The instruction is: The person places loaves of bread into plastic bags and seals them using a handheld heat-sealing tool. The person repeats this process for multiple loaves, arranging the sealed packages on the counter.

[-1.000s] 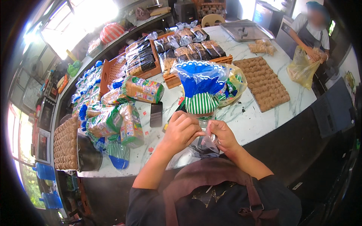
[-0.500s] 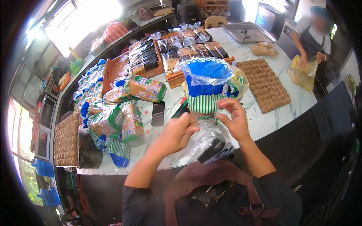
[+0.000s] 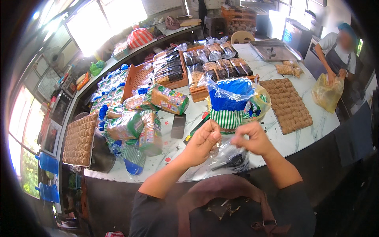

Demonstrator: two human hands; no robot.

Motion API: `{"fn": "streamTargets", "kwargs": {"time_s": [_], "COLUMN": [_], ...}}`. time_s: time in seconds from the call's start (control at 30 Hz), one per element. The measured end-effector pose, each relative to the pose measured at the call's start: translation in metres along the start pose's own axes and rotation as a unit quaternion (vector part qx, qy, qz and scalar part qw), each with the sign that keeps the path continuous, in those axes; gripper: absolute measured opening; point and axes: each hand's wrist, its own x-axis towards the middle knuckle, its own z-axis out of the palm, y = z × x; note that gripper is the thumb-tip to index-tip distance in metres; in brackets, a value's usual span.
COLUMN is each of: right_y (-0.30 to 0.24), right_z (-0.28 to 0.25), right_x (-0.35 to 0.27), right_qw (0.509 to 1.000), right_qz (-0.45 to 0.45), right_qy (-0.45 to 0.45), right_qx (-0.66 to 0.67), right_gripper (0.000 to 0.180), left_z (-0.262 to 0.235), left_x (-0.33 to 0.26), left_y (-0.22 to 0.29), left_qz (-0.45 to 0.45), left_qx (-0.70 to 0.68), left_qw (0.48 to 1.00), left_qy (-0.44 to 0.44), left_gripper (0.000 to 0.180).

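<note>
At the near edge of the bench (image 3: 173,147), 2 bare hands above crumpled clear plastic (image 3: 226,149). Left hand (image 3: 203,142): thumb against curled fingers, a pinching shape. Right hand (image 3: 252,138): fingers bent inward, close by. Whether either grips film, cannot tell. Hands raised near chest, presumably for close finger work in easy sight.

Just beyond, within reach: striped bag (image 3: 227,119), green and white, upright, blue mouth flared upward; probably its contents keep it standing. Yellowish bag (image 3: 263,102) just right of it, likely for handy access.

Left: dark phone (image 3: 178,126) lying flat; wrapped loaves (image 3: 169,98) heaped loosely, apparently pushed aside to free working room.

Farther: 2 brown crates (image 3: 138,82) of dark-banded loaves (image 3: 167,67), rows probably for easy counting. Right, brown rolls (image 3: 286,104) ranked on a tray. Far right, co-worker (image 3: 333,51) at another yellow bag (image 3: 327,93).
</note>
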Motion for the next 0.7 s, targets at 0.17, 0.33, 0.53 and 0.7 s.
{"fn": "streamTargets", "kwargs": {"time_s": [0.17, 0.33, 0.53, 0.7], "right_y": [-0.018, -0.026, -0.052, -0.056], "right_z": [-0.023, 0.008, -0.006, 0.004], "right_x": [0.016, 0.019, 0.020, 0.027], "right_qw": [0.910, 0.993, 0.991, 0.972], "right_qz": [-0.093, -0.112, -0.116, -0.109], "right_qy": [0.121, 0.002, 0.009, -0.205], "right_qx": [0.386, -0.041, -0.060, -0.037], "right_gripper": [0.020, 0.025, 0.029, 0.021], "left_z": [-0.010, -0.007, -0.013, -0.030], "left_x": [0.004, 0.004, -0.006, -0.022], "left_y": [0.009, 0.031, 0.040, 0.056], "left_qz": [-0.035, 0.086, -0.118, 0.162], "left_qx": [0.040, 0.075, 0.107, -0.119], "left_qw": [0.971, 0.993, 0.965, 0.980], "left_qy": [-0.235, -0.024, -0.208, 0.011], "left_gripper": [0.074, 0.058, 0.021, 0.043]}}
